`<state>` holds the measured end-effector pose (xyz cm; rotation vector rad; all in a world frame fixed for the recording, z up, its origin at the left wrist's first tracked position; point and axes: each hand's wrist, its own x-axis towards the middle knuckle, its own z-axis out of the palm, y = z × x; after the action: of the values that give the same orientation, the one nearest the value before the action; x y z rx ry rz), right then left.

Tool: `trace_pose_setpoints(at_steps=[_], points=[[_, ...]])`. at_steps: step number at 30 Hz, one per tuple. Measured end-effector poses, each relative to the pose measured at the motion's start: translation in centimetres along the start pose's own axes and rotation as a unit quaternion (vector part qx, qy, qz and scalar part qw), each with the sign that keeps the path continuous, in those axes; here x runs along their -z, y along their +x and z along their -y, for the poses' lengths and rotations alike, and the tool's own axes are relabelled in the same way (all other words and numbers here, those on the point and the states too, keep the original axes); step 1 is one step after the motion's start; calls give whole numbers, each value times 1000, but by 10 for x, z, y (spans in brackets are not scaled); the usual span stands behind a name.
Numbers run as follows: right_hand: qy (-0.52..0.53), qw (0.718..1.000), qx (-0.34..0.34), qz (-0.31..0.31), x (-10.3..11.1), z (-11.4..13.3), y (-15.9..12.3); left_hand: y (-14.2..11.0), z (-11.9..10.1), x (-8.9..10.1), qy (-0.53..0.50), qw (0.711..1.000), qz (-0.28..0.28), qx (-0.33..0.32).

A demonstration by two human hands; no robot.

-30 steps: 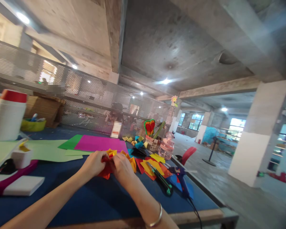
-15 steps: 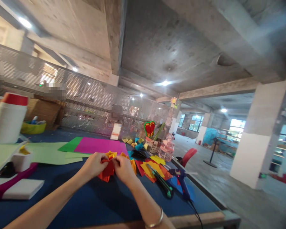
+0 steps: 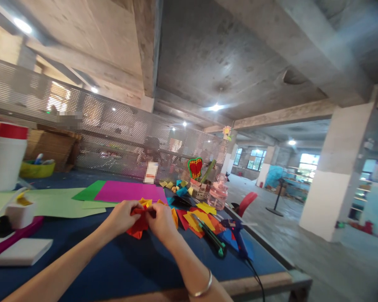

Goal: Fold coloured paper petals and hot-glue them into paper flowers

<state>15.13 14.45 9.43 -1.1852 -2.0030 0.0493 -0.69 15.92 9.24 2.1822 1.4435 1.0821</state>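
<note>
Folded paper in red, orange and yellow point(image 3: 137, 228) is held between my two hands above the blue tabletop. My left hand point(image 3: 126, 216) pinches its left side, thumb and fingers closed on the red part. On the other side my right hand point(image 3: 162, 220) grips it with bent fingers, a bangle on that wrist. Fingers cover much of the piece, so its full shape is hidden. To the right lie loose red, orange and yellow paper pieces point(image 3: 201, 220), with a green-and-black cutter point(image 3: 212, 240) across them.
A blue glue gun point(image 3: 237, 237) with a black cord lies near the table's right edge. Behind stand a pink clear bottle point(image 3: 218, 193) and purple paper point(image 3: 130, 191). At left are a white bottle with a red cap point(image 3: 6, 157) and a white box point(image 3: 23, 251).
The view has turned slightly to the right, so things sit a little further left. Both hands keep hold of the folded paper, with only small finger movements.
</note>
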Motion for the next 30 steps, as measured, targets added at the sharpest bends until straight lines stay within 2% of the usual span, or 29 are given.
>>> trace_pose_setpoints(at_steps=[5,11,15,19,24,27,30], points=[[-27,1000,-5,1,2,2,-1,2,4,-1,-20,999,25,-11],[-62,998,17,1,-2,1,-2,3,5,-2,-28,999,11,-23],[-46,999,25,0,-6,0,-2,-1,0,-2,23,999,-24,-14],[-13,1000,2,4,-8,3,-4,-9,-7,-8,99,992,-71,-22],[15,1000,-24,6,-7,10,-7,-16,-15,-15,187,977,-89,-55],[18,1000,-10,-5,-2,10,-6,-14,-16,-14,167,979,-105,-44],[45,999,-6,15,1,6,-2,-7,-8,-10,92,987,-134,11]])
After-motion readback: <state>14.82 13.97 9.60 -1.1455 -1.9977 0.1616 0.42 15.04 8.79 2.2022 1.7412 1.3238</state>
